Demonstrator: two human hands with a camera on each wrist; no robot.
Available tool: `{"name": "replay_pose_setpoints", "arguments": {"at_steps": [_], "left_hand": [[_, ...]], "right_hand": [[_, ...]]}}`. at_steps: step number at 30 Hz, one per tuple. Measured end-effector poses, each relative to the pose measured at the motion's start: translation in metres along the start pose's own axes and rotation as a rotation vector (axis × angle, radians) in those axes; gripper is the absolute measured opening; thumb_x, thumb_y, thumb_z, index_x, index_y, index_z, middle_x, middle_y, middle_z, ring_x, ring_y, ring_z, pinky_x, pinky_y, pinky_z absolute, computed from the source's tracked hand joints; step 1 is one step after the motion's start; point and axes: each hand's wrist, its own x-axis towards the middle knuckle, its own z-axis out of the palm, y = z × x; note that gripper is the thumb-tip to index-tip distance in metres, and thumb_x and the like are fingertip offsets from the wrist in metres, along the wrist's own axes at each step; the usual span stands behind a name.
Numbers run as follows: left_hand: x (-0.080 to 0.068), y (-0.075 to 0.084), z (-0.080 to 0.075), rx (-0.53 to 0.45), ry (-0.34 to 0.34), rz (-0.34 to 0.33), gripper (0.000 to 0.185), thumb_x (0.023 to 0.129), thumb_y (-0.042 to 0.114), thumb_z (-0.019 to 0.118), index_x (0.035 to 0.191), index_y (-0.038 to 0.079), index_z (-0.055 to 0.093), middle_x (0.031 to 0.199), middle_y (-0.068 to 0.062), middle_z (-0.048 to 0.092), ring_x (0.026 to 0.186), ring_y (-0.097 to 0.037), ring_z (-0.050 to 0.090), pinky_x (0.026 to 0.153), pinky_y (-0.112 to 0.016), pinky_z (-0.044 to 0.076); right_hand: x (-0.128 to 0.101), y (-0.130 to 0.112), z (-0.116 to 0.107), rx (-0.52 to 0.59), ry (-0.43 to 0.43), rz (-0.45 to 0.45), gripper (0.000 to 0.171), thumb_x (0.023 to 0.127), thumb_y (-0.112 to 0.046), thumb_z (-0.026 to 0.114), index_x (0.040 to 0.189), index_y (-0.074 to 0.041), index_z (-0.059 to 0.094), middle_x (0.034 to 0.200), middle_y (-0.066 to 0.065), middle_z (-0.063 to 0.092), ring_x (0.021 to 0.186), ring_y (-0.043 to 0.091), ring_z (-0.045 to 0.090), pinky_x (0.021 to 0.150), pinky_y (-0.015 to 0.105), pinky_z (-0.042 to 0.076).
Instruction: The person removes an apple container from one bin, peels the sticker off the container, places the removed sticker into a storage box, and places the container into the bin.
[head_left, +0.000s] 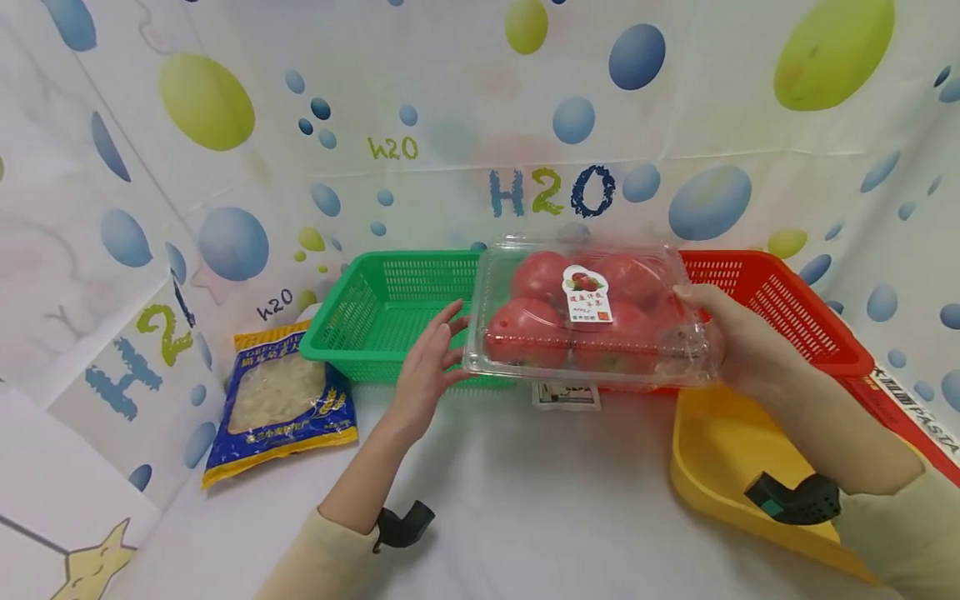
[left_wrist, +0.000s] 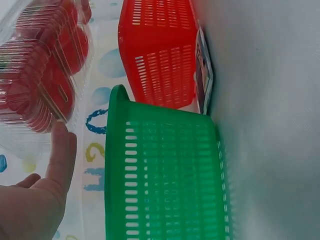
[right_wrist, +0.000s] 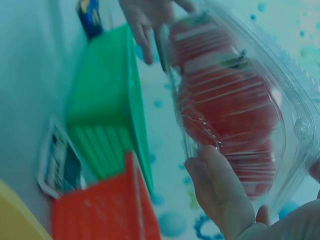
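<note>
The clear tomato box (head_left: 588, 312) in my hands hides the red basket's (head_left: 780, 308) left end and most of a small card (head_left: 566, 395); its print is unreadable.

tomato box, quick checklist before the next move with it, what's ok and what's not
1. Right hand has a grip on the tomato box: ok, fingers curl round its right end.
2. Left hand supports the box: not ok, its fingers are straight and only a fingertip meets the box's left edge.
3. Box off the table: ok, held in the air in front of the baskets.
4. Box lid latched: cannot tell.
5. Green basket free inside: ok, nothing shows in it.
6. Red basket free inside: cannot tell, box and hand hide most of it.
</note>
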Motion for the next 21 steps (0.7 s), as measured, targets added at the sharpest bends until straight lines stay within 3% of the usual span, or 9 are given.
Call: {"name": "replay_pose_setpoints", "arguments": {"at_steps": [4,9,17,21], "left_hand": [[-0.012,0.001,-0.013,0.018,-0.042,0.001,0.061,0.106,0.04,0.038,0.16,0.014,0.028,0.155,-0.014,0.037,0.126,-0.039,0.055,0.093,-0.037,0.055],[-0.023,0.003,-0.025,0.039,-0.087,-0.01,0.063,0.107,0.045,0.036,0.161,0.015,0.024,0.157,-0.014,0.032,0.127,-0.04,0.053,0.095,-0.037,0.054],[-0.042,0.001,-0.035,0.155,-0.144,-0.085,0.06,0.107,0.033,0.039,0.162,0.017,0.021,0.162,-0.016,0.026,0.138,-0.042,0.041,0.101,-0.052,0.049],[-0.051,0.001,-0.036,0.15,-0.159,-0.087,0.063,0.107,0.033,0.045,0.162,0.014,0.022,0.163,-0.017,0.026,0.14,-0.044,0.037,0.098,-0.055,0.05]], "right_hand": [[-0.006,0.014,0.011,0.004,-0.046,-0.019,0.037,0.102,-0.031,0.059,0.135,-0.027,0.042,0.12,-0.009,0.065,0.104,0.016,0.068,0.085,0.035,0.058],[-0.014,0.031,0.018,-0.097,-0.055,0.004,0.032,0.103,-0.036,0.057,0.128,-0.025,0.041,0.121,-0.007,0.062,0.106,0.017,0.065,0.088,0.035,0.057],[-0.024,0.062,0.022,-0.24,-0.031,0.011,0.027,0.103,-0.039,0.056,0.12,-0.024,0.042,0.116,-0.006,0.062,0.104,0.016,0.065,0.089,0.034,0.056],[-0.027,0.073,0.021,-0.253,-0.04,0.026,0.025,0.103,-0.039,0.055,0.119,-0.024,0.043,0.116,-0.005,0.062,0.104,0.017,0.066,0.09,0.036,0.056]]}}
